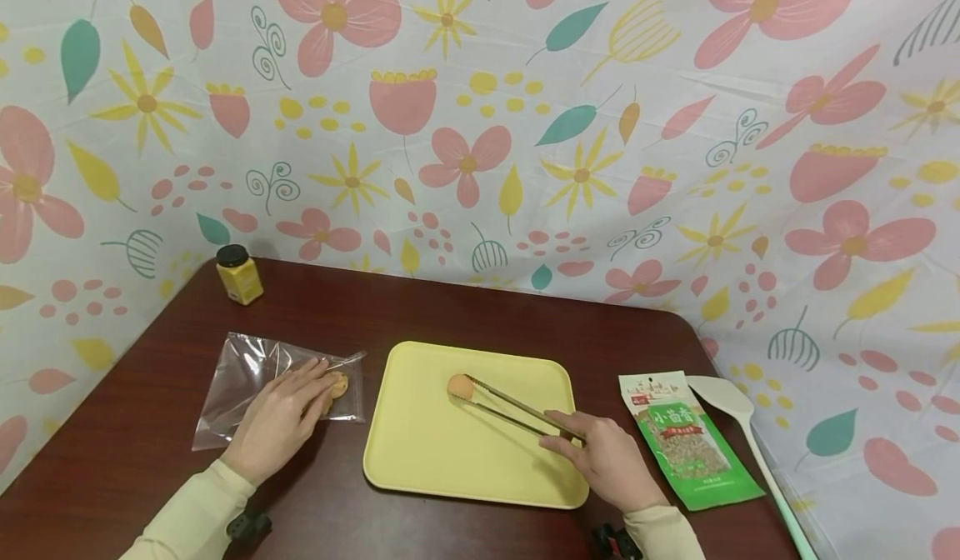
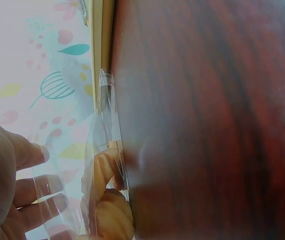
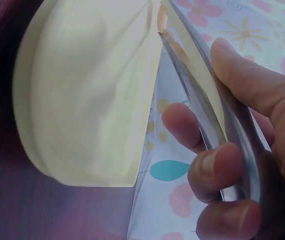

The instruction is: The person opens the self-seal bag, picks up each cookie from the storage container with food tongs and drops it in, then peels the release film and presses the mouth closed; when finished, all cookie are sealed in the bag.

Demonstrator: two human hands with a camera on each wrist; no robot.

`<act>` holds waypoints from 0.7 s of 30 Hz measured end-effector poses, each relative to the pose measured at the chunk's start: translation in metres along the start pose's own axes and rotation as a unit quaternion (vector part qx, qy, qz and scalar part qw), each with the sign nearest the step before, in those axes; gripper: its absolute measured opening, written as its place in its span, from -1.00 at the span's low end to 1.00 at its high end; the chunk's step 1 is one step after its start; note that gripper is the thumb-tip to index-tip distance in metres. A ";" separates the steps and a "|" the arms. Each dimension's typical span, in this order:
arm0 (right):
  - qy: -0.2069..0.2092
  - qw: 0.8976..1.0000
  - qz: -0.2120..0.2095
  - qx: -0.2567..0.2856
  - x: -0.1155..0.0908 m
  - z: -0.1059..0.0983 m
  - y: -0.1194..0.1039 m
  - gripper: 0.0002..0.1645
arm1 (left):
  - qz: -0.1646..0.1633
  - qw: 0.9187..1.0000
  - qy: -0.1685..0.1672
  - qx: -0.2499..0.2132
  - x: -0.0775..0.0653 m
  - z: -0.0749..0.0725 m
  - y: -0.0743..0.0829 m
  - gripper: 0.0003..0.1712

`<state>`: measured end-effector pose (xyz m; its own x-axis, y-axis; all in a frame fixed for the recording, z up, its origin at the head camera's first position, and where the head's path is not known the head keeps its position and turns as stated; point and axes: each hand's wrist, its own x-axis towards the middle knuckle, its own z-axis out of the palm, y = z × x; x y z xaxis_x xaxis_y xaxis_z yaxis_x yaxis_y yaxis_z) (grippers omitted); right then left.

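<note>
A clear plastic bag (image 1: 238, 378) lies on the table at the left, with a few golden cookies (image 2: 113, 215) inside it. My left hand (image 1: 277, 414) rests over the bag with its fingers stretched out, the fingertips beside the cookies. In my right hand (image 1: 611, 460) I grip metal tongs (image 1: 517, 404), fingers and thumb wrapped round their two arms. Between the tongs' tips is a round light-brown cookie (image 1: 461, 387), over the yellow tray (image 1: 420, 460). From the right wrist, only a sliver of that cookie shows.
A yellow jar (image 1: 242, 282) with a black lid stands at the back left. Right of the tray lie a green and white spice packet (image 1: 686, 439) and a white spatula (image 1: 723, 397) with a pale green handle. Patterned cloth (image 1: 480, 127) hangs behind the dark wooden table (image 1: 322, 293).
</note>
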<state>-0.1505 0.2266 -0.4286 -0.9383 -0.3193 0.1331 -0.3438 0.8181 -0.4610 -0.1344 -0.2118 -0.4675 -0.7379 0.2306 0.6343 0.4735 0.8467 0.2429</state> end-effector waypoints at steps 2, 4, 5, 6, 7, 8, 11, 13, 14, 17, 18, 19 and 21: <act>0.003 1.000 -0.003 -0.002 0.001 0.000 0.000 -0.45 | 0.000 1.000 -0.001 0.001 0.000 0.000 0.000 -0.66; 0.008 1.000 -0.007 -0.006 0.001 0.000 0.000 -0.44 | -0.002 1.000 -0.001 0.001 0.000 0.000 0.000 -0.66; 0.010 1.000 -0.011 -0.006 0.002 0.000 0.000 -0.44 | -0.002 1.000 -0.001 0.001 0.000 0.000 0.000 -0.66; 0.014 1.000 -0.016 -0.007 0.003 0.000 -0.001 -0.43 | -0.002 1.000 -0.001 0.001 0.000 0.001 0.000 -0.66; 0.017 1.000 -0.021 -0.008 0.004 0.000 -0.001 -0.43 | -0.003 1.000 -0.001 0.001 0.000 0.001 0.000 -0.66; 0.020 0.999 -0.026 -0.008 0.005 0.001 -0.002 -0.42 | -0.003 1.000 -0.001 0.001 0.000 0.001 0.000 -0.66; 0.026 0.999 -0.044 -0.011 0.008 0.001 -0.005 -0.42 | -0.003 1.000 -0.002 0.001 -0.001 0.000 0.000 -0.66; 0.025 0.998 -0.052 -0.013 0.010 0.002 -0.008 -0.44 | -0.004 1.000 -0.005 0.001 -0.001 0.000 0.000 -0.66; 0.025 0.998 -0.056 -0.014 0.011 0.002 -0.009 -0.44 | -0.004 1.000 -0.006 0.001 -0.001 0.000 0.000 -0.66; 0.022 0.998 -0.061 -0.014 0.016 0.003 -0.013 -0.44 | -0.005 1.000 -0.008 0.002 -0.001 -0.001 0.000 -0.65; 0.023 0.998 -0.064 -0.015 0.017 0.004 -0.015 -0.43 | -0.006 1.000 -0.008 0.001 0.000 -0.001 0.000 -0.65; 0.023 0.997 -0.066 -0.014 0.018 0.004 -0.017 -0.43 | -0.006 1.000 -0.008 0.001 0.000 -0.001 0.000 -0.65; 0.023 0.997 -0.072 -0.017 0.021 0.005 -0.021 -0.42 | -0.005 1.000 -0.006 0.001 0.000 -0.001 0.000 -0.65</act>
<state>-0.1631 0.2007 -0.4207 -0.8798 -0.4131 0.2352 -0.4751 0.7817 -0.4040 -0.1340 -0.2117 -0.4669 -0.7485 0.2283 0.6225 0.4657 0.8494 0.2484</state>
